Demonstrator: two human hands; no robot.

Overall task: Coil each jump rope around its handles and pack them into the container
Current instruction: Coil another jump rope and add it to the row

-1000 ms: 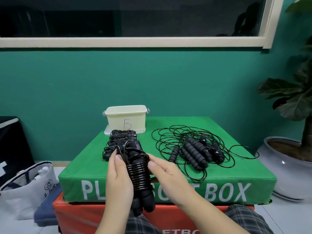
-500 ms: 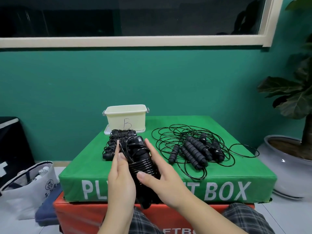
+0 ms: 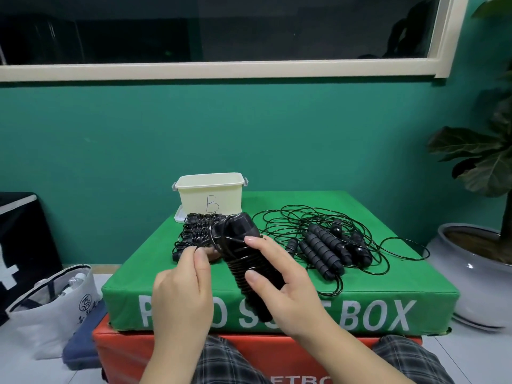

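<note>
Held bundle: a black jump rope [image 3: 243, 261] with its cord wound in tight turns around both handles, held above the near edge of the green soft box [image 3: 155, 275], tilted with its capped end pointing up and away from the person.
Right hand: the right hand [image 3: 279, 286] grips the wound section from the right side; the thumb lies across the coils on the near face, the index finger lies along the upper part, and the remaining fingers curl behind the bundle.
Left hand: the left hand [image 3: 182, 284] sits just left of the bundle; thumb and forefinger are pressed together on a thin loop of loose cord that arcs from the bundle's top.
Finished ropes: coiled ropes [image 3: 198, 231] lie in a group on the green box, beyond the left hand.
Container: a cream container [image 3: 212, 194] marked "B" stands at the far edge of the box, just behind the coiled group; its inside cannot be seen.
Unwound ropes: a tangle of loose ropes [image 3: 329, 245] with several handles lies on the box to the right of the right hand, apart from it.
</note>
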